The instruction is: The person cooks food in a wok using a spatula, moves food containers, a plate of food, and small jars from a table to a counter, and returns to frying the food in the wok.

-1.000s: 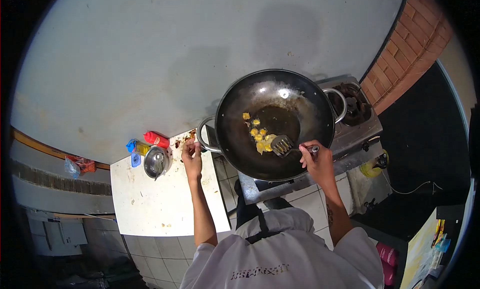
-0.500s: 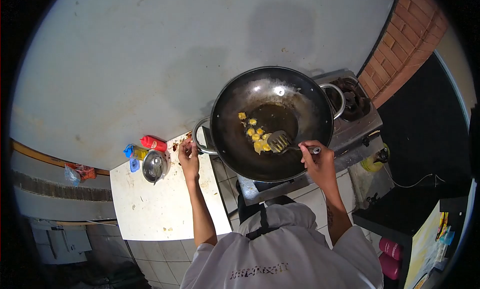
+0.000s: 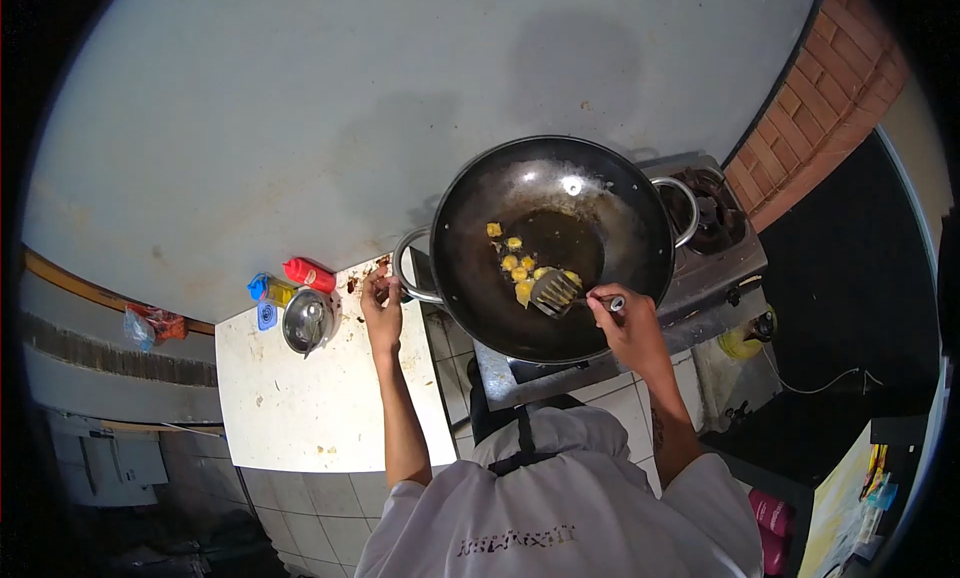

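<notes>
A large black wok (image 3: pixel 480 318) with two metal loop handles sits on the gas stove. Several yellow food pieces (image 3: pixel 516 262) lie left of its middle, in dark oil. My right hand (image 3: pixel 628 323) is closed on the handle of a slotted spatula (image 3: pixel 553 293), whose head rests over the lower food pieces. Beside the wok's left loop handle (image 3: pixel 405 268) is my left hand (image 3: pixel 382 313), fingers bent and slightly apart; it appears to hold nothing, and whether it touches the handle is unclear.
On the white table (image 3: pixel 330 408) at left stand a metal bowl (image 3: pixel 307 321) with a spoon, a red bottle (image 3: pixel 309 274) and a blue-capped bottle (image 3: pixel 272 289). A second burner (image 3: pixel 708 210) is right of the wok. The wall (image 3: pixel 300 128) rises behind.
The spatula head has shifted slightly within the wok and now covers part of the lower food pieces. My left hand has stayed by the wok handle.
</notes>
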The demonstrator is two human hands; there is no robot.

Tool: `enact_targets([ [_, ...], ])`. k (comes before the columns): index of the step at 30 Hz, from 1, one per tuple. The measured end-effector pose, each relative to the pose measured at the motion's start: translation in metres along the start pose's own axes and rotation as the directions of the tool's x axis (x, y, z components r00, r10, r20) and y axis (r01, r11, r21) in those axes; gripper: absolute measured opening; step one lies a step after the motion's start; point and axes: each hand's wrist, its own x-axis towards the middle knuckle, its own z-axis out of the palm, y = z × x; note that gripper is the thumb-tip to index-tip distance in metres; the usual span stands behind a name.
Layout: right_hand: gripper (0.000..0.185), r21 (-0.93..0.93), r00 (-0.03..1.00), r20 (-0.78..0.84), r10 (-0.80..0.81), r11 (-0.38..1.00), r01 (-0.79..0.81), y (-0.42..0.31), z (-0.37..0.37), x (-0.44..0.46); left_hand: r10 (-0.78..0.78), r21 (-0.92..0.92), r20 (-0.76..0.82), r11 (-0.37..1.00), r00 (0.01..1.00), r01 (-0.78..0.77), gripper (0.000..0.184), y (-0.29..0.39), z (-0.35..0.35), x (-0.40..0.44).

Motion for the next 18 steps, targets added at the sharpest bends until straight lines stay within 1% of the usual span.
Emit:
enact_targets([
  [4,0.012,0.010,1.000,-0.011,0.022,1.000,-0.022,-0.007,0.004,-0.001,0.011,-0.009,-0.013,1.000,1.000,-0.011,0.034,0.004,0.001,-0.003],
  [6,0.012,0.045,0.996,-0.084,-0.013,0.999,0.017,-0.006,0.013,-0.002,0.012,-0.008,-0.006,1.000,1.000,-0.012,0.033,0.003,0.001,-0.003],
  [7,0.012,0.044,0.996,-0.084,-0.013,0.999,0.017,-0.008,0.016,-0.004,0.013,-0.005,0.002,1.000,1.000,-0.013,0.032,0.002,0.001,-0.003],
  [9,0.014,0.009,0.998,-0.052,0.048,0.999,-0.047,-0.012,0.021,-0.008,0.018,-0.008,-0.001,1.000,1.000,-0.018,0.031,0.001,0.002,-0.003],
  [10,0.014,0.008,0.998,-0.052,0.045,0.999,-0.045,-0.012,0.021,-0.009,0.021,-0.010,-0.006,1.000,1.000,-0.021,0.030,0.001,0.003,-0.003],
  [12,0.015,-0.045,1.000,-0.027,-0.004,0.999,0.003,-0.013,0.022,-0.012,0.028,-0.021,-0.019,0.999,0.999,-0.029,0.028,0.000,0.005,-0.002],
  [13,0.016,-0.058,1.000,0.009,0.002,0.998,-0.002,-0.015,0.018,-0.012,0.036,-0.031,-0.029,0.999,0.999,-0.037,0.027,-0.001,0.007,-0.002],
  [18,0.015,-0.074,0.999,-0.005,-0.048,0.996,0.048,-0.018,0.011,-0.007,0.035,0.015,-0.024,0.999,0.999,-0.035,0.026,0.004,0.010,-0.002],
])
